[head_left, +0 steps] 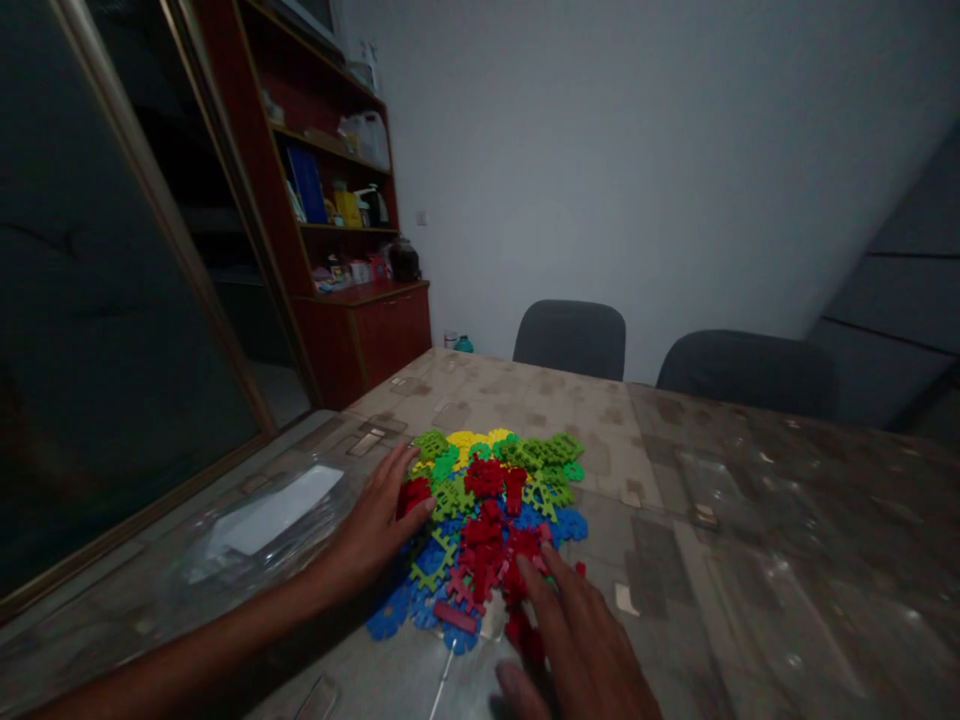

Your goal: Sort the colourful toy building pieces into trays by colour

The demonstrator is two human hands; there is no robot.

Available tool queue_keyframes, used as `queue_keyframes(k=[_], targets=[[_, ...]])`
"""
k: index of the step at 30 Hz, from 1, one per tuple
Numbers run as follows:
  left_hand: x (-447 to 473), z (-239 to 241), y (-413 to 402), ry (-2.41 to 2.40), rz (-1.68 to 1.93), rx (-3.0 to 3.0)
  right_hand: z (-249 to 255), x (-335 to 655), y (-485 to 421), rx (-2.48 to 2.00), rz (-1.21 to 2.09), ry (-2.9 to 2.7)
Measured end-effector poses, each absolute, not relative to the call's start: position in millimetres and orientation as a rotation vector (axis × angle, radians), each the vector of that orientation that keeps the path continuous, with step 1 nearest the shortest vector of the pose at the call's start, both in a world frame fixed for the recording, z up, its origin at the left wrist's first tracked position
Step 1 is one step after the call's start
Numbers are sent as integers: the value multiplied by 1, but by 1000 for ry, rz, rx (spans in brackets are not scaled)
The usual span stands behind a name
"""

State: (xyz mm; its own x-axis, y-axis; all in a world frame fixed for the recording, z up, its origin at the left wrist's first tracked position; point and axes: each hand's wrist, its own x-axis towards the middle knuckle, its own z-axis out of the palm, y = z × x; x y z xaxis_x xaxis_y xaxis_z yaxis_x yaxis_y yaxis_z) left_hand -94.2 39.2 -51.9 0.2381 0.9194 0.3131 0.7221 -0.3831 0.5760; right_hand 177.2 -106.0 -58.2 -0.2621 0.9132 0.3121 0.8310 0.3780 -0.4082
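Left hand, at left edge of the pile of plastic pieces: bare, slim-fingered; forearm uncovered. Right hand, at the pile's near right: bare, outline slightly blurred.

Dim light across my table, glare patches dotting it, my right hand slightly blurred above it

Beige-and-brown patterned table is catching dim light | two dark-grey round-cornered chairs are standing at the table's far edge | plain pale-grey wall is rising behind the table | red-brown wooden shelf cabinet is standing beyond the table's far left corner | tall dark brass-framed panel is flanking the table's left
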Motion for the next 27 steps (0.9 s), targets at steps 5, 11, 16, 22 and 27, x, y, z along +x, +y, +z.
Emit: queue_keyframes(k=[5,11,16,22,27], targets=[[-85,-62,41,1552,859,2116,14,145,-16,-1911,280,-1840],[-81,-70,34,1552,861,2050,0,190,75,-2135,336,-1556],[-60,-71,24,1426,863,2059,-32,220,101,-2062,450,-1613],[-14,-65,1,1203,792,2083,-38,221,92,-1898,610,-1651],[18,-62,-13,980,701,2074,-36,223,68,-1785,637,-1597]])
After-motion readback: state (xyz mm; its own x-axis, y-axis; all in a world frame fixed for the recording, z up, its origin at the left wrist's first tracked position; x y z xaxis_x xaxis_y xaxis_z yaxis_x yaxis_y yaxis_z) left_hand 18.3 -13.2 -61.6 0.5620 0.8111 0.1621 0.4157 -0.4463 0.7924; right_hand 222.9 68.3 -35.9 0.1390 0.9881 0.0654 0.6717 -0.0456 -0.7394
